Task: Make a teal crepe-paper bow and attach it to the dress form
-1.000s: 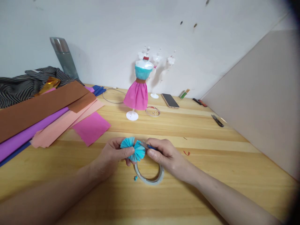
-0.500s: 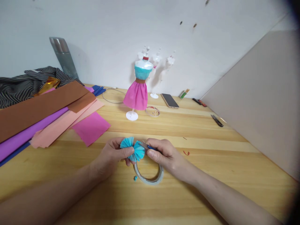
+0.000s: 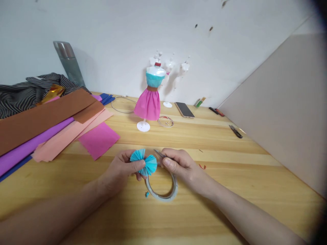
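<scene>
Faces a plain white wall [image 3: 109,41] and, in front of it, a broad counter [image 3: 217,204] of pale yellow striped wood. Has at the left a long, flat strip of brown paper [image 3: 38,119], beside a violet paper strip [image 3: 33,144] and overlapping a stack of peach paper strips [image 3: 66,139]. Shows behind these a crumpled black-and-white striped cloth [image 3: 15,95] and, near the wall, a grey bottle with a metallic cap [image 3: 70,66]. Has upright near the middle, on a round white base, a white dress form with a turquoise top and gathered pink skirt [image 3: 147,103]. Shows a flat magenta paper square [image 3: 99,139] against the peach strips.

Closes the left hand [image 3: 126,166] to a thumb-and-finger pinch; curls the right hand [image 3: 180,166] firmly around a tool. Has below and between them a ring-shaped roll of grey-white tape [image 3: 175,186], flat on the counter. Pinches in the left hand a turquoise pleated paper rosette [image 3: 150,165], fanned into two lobes, above the counter and in front of the dress form. Grips in the right hand small scissors with grey metal blades [image 3: 158,153], just beside the right lobe; cannot tell about contact with the paper. Shows last, left of the tape, a tiny turquoise scrap [image 3: 147,194].
</scene>
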Available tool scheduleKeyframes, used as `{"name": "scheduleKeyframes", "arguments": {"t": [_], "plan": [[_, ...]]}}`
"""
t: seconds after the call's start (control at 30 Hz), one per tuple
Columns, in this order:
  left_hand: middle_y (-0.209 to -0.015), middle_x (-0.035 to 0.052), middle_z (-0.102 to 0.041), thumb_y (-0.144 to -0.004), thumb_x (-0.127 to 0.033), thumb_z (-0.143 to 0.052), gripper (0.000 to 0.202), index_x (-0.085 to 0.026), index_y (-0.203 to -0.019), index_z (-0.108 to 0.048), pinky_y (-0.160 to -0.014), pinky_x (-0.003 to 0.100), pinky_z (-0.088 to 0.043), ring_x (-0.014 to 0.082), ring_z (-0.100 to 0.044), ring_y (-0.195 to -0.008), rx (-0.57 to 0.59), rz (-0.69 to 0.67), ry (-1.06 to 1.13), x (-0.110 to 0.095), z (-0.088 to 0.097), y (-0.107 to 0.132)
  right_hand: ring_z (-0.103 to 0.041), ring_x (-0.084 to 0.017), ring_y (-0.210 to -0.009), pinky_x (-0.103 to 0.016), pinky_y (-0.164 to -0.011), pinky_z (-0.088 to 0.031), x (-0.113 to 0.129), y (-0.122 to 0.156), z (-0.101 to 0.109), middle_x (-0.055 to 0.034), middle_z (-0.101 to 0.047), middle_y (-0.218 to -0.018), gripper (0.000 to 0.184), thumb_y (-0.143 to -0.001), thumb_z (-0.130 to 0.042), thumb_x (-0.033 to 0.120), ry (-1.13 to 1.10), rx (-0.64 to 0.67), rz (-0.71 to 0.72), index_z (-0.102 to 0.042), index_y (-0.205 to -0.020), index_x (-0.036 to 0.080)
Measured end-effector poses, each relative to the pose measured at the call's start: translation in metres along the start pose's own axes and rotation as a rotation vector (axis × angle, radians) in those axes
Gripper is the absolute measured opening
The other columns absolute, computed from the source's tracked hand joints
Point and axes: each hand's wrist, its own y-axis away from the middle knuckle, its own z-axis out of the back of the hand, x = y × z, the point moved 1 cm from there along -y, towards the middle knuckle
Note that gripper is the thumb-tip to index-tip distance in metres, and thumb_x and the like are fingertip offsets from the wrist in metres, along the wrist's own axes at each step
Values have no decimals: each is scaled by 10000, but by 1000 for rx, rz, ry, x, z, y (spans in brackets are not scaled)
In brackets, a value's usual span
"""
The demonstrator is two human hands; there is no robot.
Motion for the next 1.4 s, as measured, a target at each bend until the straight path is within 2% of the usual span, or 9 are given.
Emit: {"name": "scheduleKeyframes", "arguments": {"t": [0.1, 0.23, 0.33, 0.4, 0.63, 1.0, 1.13, 1.27, 1.4], "plan": [[-605, 31, -687, -628, -393, -808, 271, -149, -699, -716, -453, 192, -422, 117, -590, -519, -19, 3, 39, 0, 0, -1, -336, -111, -579, -241, -542, -282, -3, -4, 12, 40, -346, -617, 391, -925, -398, 477, 142, -96, -49, -422, -659, 191], [-588, 22, -656, -673, -360, -779, 242, -142, -641, -678, -456, 185, -401, 103, -566, -522, -10, -6, 97, -2, 0, -1, -432, -133, -583, -254, -547, -284, -21, -13, 31, 3, -507, -634, 313, -909, -430, 410, 530, -72, -276, -507, -714, 177], [-595, 23, -645, -703, -338, -759, 246, -135, -612, -656, -463, 182, -391, 94, -555, -529, 6, -10, 114, -4, 0, 0, -574, -193, -696, -272, -580, -304, -35, -17, 38, -104, -676, -823, 269, -921, -419, 348, 806, -100, -390, -603, -952, 155], [-593, 24, -640, -705, -340, -759, 253, -133, -606, -653, -463, 182, -392, 92, -554, -527, 6, -8, 116, -4, 1, -1, -628, -237, -770, -280, -592, -312, -41, -18, 38, -147, -706, -919, 322, -929, -410, 352, 928, -115, -428, -572, -1125, 154], [-587, 27, -629, -674, -373, -781, 278, -126, -629, -661, -453, 182, -390, 95, -555, -515, -44, 19, 121, -4, 3, -2, -668, -268, -800, -283, -578, -313, -41, -18, 34, -130, -724, -889, 260, -886, -475, 319, 1054, -45, -461, -564, -1074, 164], [-555, 27, -626, -657, -365, -798, 289, -119, -606, -657, -442, 179, -397, 93, -552, -501, -31, 7, 130, -7, 0, -2, -629, -267, -902, -311, -647, -389, -42, -19, 32, -114, -657, -969, 275, -895, -492, 303, 1218, -105, -359, -634, -1102, 190], [-572, 30, -646, -644, -379, -800, 285, -122, -651, -677, -445, 187, -414, 102, -563, -500, -39, 4, 87, -5, 0, -3, -587, -261, -963, -345, -784, -432, -41, -21, 31, -137, -649, -997, 262, -893, -491, 218, 1068, -197, -185, -651, -1091, 157], [-616, 48, -679, -647, -387, -790, 301, -119, -761, -712, -451, 202, -430, 117, -581, -502, -38, 24, -48, 0, 0, -2, -614, -215, -891, -347, -790, -474, -28, -18, 21, -99, -669, -942, 189, -882, -521, 283, 453, -279, 33, -639, -951, 154], [-600, 28, -662, -676, -379, -769, 312, -122, -846, -713, -459, 203, -447, 113, -580, -497, -32, 5, -135, 2, 0, -2, -642, -187, -803, -335, -722, -508, -11, -14, 0, -65, -682, -868, 258, -861, -566, 399, -115, -130, -32, -599, -962, 164]]}}
